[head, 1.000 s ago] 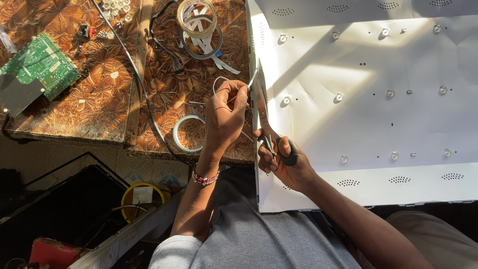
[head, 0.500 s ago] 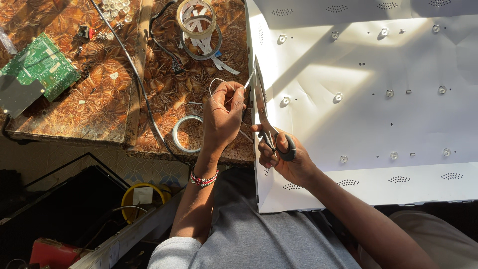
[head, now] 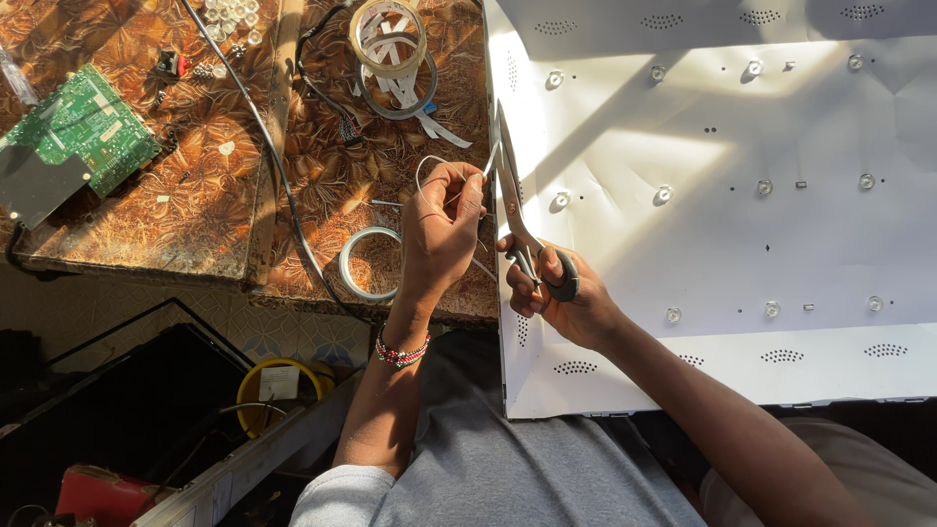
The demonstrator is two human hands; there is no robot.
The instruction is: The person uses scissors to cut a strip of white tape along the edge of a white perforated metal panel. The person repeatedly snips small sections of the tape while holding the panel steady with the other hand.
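Note:
My left hand pinches a thin white wire that loops up over the patterned brown table. My right hand grips the black handles of a pair of scissors, blades pointing away from me and slightly apart, their tips close to the wire beside my left fingers. Both hands hover at the left edge of a large white panel studded with small round lenses.
A roll of white tape lies just left of my left hand. Coiled flat ribbon cables, a black cable and a green circuit board lie farther off. A yellow reel sits on the floor below.
My hands have stayed in nearly the same spot. The scissors have shifted slightly and my left fingers have adjusted their hold on the wire.

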